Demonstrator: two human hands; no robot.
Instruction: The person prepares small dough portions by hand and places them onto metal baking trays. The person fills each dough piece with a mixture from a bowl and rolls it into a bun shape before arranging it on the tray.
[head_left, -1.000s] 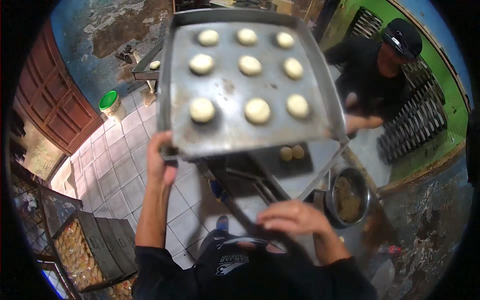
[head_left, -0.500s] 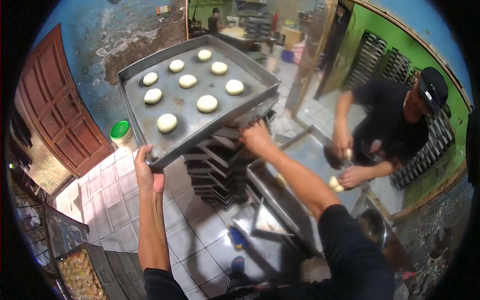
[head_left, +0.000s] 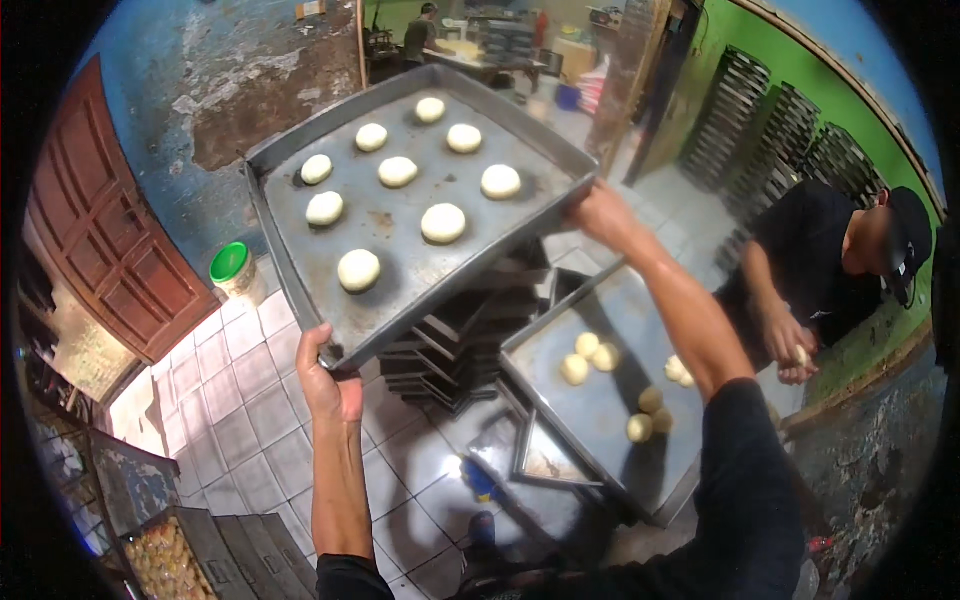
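Note:
I hold a dark metal baking tray (head_left: 400, 300) up in front of me, over a stack of trays. Several round pale dough balls (head_left: 443, 223) sit spaced apart on it. My left hand (head_left: 330, 380) grips its near left corner, thumb over the rim. At the right corner my right hand (head_left: 605, 220) is closed on the rim, its fingers partly hidden. Below my right forearm lies another metal tray (head_left: 545, 350) holding loose clusters of dough balls (head_left: 590, 357). My forearm covers part of that tray.
Zigzag-stacked trays (head_left: 440, 350) stand beneath the held tray. At the right, a person (head_left: 815, 250) in a black cap handles a bit of dough. A green-lidded bucket (head_left: 232, 265) stands by the wooden door (head_left: 110, 230). More tray stacks (head_left: 725, 120) line the green wall.
My right hand has moved up from the stack onto the held tray's right corner. The tray has shifted slightly right. Dough clusters now show on the lower tray; the co-worker's hands have moved right.

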